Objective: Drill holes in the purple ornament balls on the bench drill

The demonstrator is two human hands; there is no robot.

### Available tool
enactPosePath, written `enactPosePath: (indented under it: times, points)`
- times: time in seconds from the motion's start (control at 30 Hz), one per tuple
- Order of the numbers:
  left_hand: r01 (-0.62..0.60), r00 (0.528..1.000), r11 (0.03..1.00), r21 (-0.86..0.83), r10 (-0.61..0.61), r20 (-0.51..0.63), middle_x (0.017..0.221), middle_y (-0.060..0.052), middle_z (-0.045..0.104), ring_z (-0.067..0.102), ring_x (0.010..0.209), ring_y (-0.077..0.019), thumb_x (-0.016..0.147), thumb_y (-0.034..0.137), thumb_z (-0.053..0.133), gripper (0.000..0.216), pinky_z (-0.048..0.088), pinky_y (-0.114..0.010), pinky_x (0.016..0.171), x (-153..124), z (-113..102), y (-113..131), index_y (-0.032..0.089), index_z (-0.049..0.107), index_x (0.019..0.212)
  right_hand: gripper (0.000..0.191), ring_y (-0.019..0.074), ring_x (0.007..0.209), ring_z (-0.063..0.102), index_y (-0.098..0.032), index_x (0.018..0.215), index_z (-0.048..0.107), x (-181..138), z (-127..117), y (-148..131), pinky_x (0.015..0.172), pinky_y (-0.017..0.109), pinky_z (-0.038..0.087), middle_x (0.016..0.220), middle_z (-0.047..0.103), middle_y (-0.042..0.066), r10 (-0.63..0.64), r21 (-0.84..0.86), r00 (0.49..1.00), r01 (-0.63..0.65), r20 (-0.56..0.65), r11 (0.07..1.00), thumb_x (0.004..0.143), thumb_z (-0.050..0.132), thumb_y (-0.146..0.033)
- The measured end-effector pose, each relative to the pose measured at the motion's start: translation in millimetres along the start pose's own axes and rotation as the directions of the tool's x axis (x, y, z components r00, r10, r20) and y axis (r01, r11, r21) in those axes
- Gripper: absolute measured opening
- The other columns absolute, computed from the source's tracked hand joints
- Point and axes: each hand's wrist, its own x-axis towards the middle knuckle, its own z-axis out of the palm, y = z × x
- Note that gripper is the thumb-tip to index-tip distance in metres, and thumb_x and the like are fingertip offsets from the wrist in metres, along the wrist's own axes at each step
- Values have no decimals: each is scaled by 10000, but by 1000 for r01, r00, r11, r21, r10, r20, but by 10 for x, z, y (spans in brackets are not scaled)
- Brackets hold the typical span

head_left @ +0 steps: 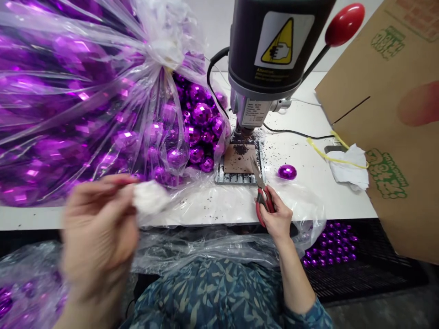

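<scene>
My left hand is raised close to the camera and blurred, its fingers pinched on a small white wad near the edge of a big clear plastic bag full of shiny purple faceted balls. My right hand rests at the white table's front edge, closed on red-handled pliers whose jaws point toward the metal base plate of a bench drill press. One loose purple ball lies on the table right of the plate.
A cardboard box stands tilted at the right, with a white cloth and yellow cord beside it. A black tray of purple balls sits below the table edge. Dark shavings speckle the table. The press's red-knobbed lever sticks out right.
</scene>
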Motion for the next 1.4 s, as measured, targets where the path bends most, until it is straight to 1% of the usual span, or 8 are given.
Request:
enactPosePath:
  times: [0.13,0.23,0.4,0.5,0.6,0.93,1.13,1.4]
  points:
    - [324,930,945,-37,-311,198,770,-1,704,671,776,-152,590,92,871,269,589,-302,729,38,691,-652,230,673,708,512,193,1024,777,-235,1299,686,-3,-6,-23,976,328,638,1216,771,41,-35,-8,999,34,-8,999,788,678,-277]
    - [518,845,855,-33,-505,177,725,12,649,654,716,-140,611,7,788,300,560,-302,718,154,1139,-1128,196,613,767,516,193,1052,771,-231,1309,678,-6,-3,-30,967,318,642,1229,766,46,-66,-8,998,66,-24,998,794,667,-257]
    - [423,902,903,-73,-427,-56,664,43,592,566,609,-89,652,-41,624,231,460,-224,619,202,1512,-1476,175,576,719,511,179,1044,772,-240,1316,668,-10,-10,-28,955,292,644,1214,771,36,-126,6,991,126,-35,992,806,656,-226]
    - [102,989,994,-35,-106,-101,662,45,591,552,637,-75,697,-19,620,200,443,-196,647,180,1569,-1521,175,580,674,511,173,1055,769,-246,1326,659,-15,-15,-22,945,274,644,1215,771,32,-150,15,988,150,-28,989,816,649,-221]
    - [-102,995,995,-16,101,-21,724,36,617,596,735,-88,735,34,660,177,479,-196,744,188,1572,-1564,186,582,689,513,175,1058,768,-251,1333,653,-20,-13,-14,936,272,647,1217,770,31,-154,16,988,154,-18,988,821,645,-221]
    - [176,964,973,-148,-140,226,977,-20,726,701,953,-149,758,209,827,283,571,-258,833,265,1469,-1578,251,628,956,532,184,1058,769,-263,1352,643,-28,-6,-5,945,290,649,1214,770,33,-162,0,987,162,-13,987,821,642,-232]
    - [219,932,965,-143,-164,324,1014,-21,732,703,1043,-160,644,191,929,427,556,-273,938,292,1407,-1599,240,641,954,531,176,1047,771,-258,1361,632,-24,-9,-14,935,277,649,1214,770,33,-184,-5,983,184,-17,983,831,636,-226]
    - [192,915,976,-101,-141,379,914,0,708,683,873,-123,576,173,956,426,538,-237,816,241,1437,-1595,214,642,861,525,178,1050,770,-259,1356,634,-24,-13,-15,927,275,651,1209,771,32,-180,-15,984,180,-13,984,832,636,-234]
